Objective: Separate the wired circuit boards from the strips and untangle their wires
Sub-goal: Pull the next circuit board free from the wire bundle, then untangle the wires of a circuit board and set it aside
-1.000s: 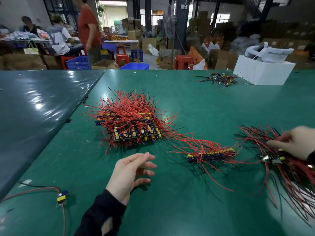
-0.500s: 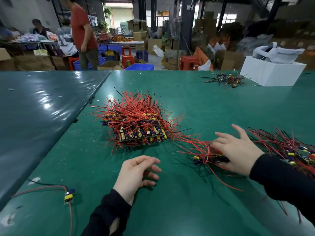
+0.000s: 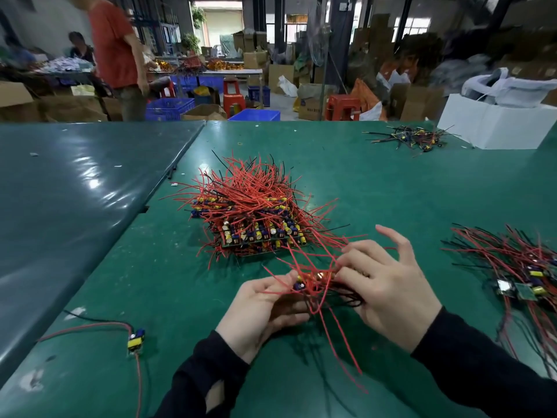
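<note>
A green table [image 3: 376, 182] carries everything, with a darker, glossy table [image 3: 75, 188] butted against its left side. On the green one lie a big pile [image 3: 256, 212] of boards with red and black wires at the centre, a second pile [image 3: 524, 267] at the right edge, a single board [image 3: 135, 339] near left, a small tangle [image 3: 413, 140] far back, and a white box [image 3: 494, 125] beside that tangle.

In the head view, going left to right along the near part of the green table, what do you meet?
Single wired board → left hand → strip of wired boards held between both hands → right hand → pile of wired boards at the right edge.
</note>
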The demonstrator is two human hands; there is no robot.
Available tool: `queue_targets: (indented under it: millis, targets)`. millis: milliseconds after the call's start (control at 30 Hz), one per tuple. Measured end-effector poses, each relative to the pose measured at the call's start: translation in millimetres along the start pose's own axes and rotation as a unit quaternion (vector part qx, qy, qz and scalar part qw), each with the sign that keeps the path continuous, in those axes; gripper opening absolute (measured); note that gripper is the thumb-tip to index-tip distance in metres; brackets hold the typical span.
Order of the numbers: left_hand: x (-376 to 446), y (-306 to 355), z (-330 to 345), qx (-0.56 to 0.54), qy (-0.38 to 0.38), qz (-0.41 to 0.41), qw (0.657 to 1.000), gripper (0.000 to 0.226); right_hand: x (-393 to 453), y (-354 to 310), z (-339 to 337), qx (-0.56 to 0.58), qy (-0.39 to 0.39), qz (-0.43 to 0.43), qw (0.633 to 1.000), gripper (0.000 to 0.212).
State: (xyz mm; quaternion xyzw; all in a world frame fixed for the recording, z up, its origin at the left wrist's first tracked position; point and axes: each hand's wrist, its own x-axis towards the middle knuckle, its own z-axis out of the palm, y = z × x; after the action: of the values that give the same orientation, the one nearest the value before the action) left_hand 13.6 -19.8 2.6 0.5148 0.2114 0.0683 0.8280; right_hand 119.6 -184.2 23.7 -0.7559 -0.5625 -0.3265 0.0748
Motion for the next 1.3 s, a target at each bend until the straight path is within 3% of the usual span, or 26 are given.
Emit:
queue_targets:
  millis: [100,200,300,400,467,567,633,700,800,1000,1133,1300]
  targets:
    - [0,-3,0,0.012,0.028,0.030,0.999,0.021,0,-9,-1,0.033,-0.034,0.016,0.999,0.018]
    - [1,-2,-1,0.038,0.040,0.056,0.997,0.022,-4,-8,-11,0.144,-0.057,0.045,0.987,0.044]
    - [4,-2,-4,0.038,0.053,0.091,0.994,0.020,-3,2,-29,0.297,0.050,0.143,0.943,0.046]
    - [5,-5,-4,0.048,0.060,0.128,0.989,0.015,6,14,-38,0.228,0.145,0.209,0.940,0.022]
    - [6,-9,-2,0.055,0.057,0.140,0.987,0.010,14,16,-35,0.204,0.106,0.182,0.956,0.017]
    - [7,-13,-1,0.068,0.023,0.152,0.986,0.004,20,13,-23,0.239,-0.047,0.141,0.960,0.035]
    - [6,-14,-2,0.089,-0.008,0.178,0.980,0.001,21,11,-12,0.267,-0.141,0.137,0.943,0.050]
    - [4,-14,-2,0.109,-0.034,0.206,0.972,0.013,21,10,-5,0.299,-0.182,0.141,0.926,0.056]
    - [4,-13,-2,0.138,-0.056,0.227,0.963,0.023,19,9,0,0.378,-0.236,0.156,0.881,0.039]
    - [8,-18,-4,0.226,-0.036,0.252,0.940,0.005,10,5,9,0.397,-0.223,0.159,0.876,0.031]
    - [7,-14,-3,0.220,-0.054,0.263,0.938,0.018,8,9,11,0.445,-0.222,0.173,0.850,0.034]
    - [7,-15,-2,0.197,-0.070,0.248,0.946,0.024,5,5,8,0.462,-0.173,0.163,0.855,0.024]
